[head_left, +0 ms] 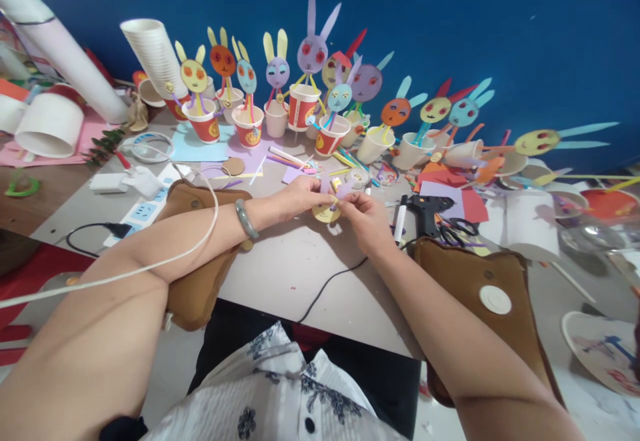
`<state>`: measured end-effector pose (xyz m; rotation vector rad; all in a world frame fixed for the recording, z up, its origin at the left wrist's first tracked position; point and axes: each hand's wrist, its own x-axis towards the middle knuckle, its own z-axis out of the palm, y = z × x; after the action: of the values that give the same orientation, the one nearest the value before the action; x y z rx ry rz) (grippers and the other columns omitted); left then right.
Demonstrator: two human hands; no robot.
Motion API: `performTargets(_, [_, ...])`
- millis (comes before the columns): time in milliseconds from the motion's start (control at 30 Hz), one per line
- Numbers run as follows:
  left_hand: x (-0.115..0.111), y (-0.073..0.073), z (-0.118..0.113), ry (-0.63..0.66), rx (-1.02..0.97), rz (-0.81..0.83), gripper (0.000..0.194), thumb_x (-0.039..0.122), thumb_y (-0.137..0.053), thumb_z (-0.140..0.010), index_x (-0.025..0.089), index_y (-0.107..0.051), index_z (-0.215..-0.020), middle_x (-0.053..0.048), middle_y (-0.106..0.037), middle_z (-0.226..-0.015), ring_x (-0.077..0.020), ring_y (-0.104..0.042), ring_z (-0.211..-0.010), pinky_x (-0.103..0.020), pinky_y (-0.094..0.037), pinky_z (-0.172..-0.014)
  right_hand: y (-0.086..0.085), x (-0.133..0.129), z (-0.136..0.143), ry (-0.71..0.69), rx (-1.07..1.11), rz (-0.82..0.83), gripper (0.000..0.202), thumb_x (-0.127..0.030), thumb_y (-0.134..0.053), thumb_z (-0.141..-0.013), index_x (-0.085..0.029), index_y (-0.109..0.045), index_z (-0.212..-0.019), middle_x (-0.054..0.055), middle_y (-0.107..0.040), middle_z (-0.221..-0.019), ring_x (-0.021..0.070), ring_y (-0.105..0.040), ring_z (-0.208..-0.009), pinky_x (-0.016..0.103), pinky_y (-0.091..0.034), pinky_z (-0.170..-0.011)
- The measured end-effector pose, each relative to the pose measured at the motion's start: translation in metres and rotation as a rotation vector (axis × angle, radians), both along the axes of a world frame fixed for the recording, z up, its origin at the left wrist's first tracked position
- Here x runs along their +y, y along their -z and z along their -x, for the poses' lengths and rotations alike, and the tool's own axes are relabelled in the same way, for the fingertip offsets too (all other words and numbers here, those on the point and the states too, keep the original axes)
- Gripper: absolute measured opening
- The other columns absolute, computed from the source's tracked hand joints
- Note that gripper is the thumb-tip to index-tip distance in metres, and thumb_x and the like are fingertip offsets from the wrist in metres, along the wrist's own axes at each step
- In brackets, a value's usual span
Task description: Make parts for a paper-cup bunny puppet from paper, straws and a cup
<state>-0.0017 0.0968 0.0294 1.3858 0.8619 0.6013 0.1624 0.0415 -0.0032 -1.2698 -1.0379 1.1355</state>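
Over the middle of the table, both my hands hold a small yellow paper rabbit face [326, 214] with drawn features and light purple paper ears at its top. My left hand [299, 199] grips it from the left, thumb and fingers closed near the base of an ear. From the right, my right hand [367, 222] pinches its upper edge between thumb and fingers. The fingertips partly cover the ears and the top of the face. A white marker [401, 220] and a black glue gun [431, 209] lie just right of my right hand.
Behind stands a row of paper rabbits in paper cups [303, 109]. A tall cup stack [151, 51] is at back left. Scissors [457, 230] lie at right. Brown cushions [477, 301] lie under both forearms, beside a power strip [143, 211]. A white cable crosses my left arm.
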Motion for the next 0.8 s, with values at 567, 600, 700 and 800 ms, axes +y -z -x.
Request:
performTargets(567, [-0.001,-0.004,-0.001,-0.002,0.004,0.009,0.016,0.013,-0.066,-0.079,0.014,-0.057,-0.067,0.004,-0.052,-0.060,-0.0061,-0.044,-0.053,-0.023,-0.033,-0.053,0.001,0.000,0.002,0.014,0.009,0.000,0.029,-0.038,-0.086,-0.062,-0.021,-0.062,-0.068,-0.004,-0.062,-0.059,0.0105,-0.058,-0.053,0.025,-0.052,-0.056])
performTargets(600, [0.000,-0.003,-0.001,0.005,-0.006,0.006,0.013,0.013,-0.066,-0.079,0.013,-0.059,-0.068,0.003,-0.055,-0.063,-0.0063,-0.046,-0.054,-0.023,-0.034,-0.054,0.001,0.000,0.001,0.014,0.013,0.004,0.029,-0.037,-0.086,-0.062,-0.021,-0.062,-0.069,-0.004,-0.063,-0.060,0.0107,-0.059,-0.054,0.025,-0.052,-0.056])
performTargets(700, [0.001,0.000,-0.002,0.003,-0.019,0.014,0.006,0.014,-0.067,-0.077,0.011,-0.063,-0.074,0.001,-0.060,-0.068,-0.0064,-0.050,-0.056,-0.023,-0.037,-0.056,0.002,0.000,0.001,0.013,0.013,0.004,0.029,-0.037,-0.086,-0.062,-0.021,-0.063,-0.070,-0.003,-0.065,-0.062,0.0110,-0.060,-0.055,0.025,-0.052,-0.056])
performTargets(800, [0.000,-0.001,-0.002,0.004,-0.018,0.043,0.003,0.013,-0.065,-0.078,0.010,-0.064,-0.077,0.001,-0.061,-0.070,-0.0063,-0.052,-0.057,-0.022,-0.039,-0.056,0.002,0.000,0.001,0.016,0.017,0.004,0.030,-0.038,-0.086,-0.062,-0.021,-0.063,-0.070,-0.004,-0.064,-0.061,0.0105,-0.059,-0.053,0.025,-0.052,-0.055])
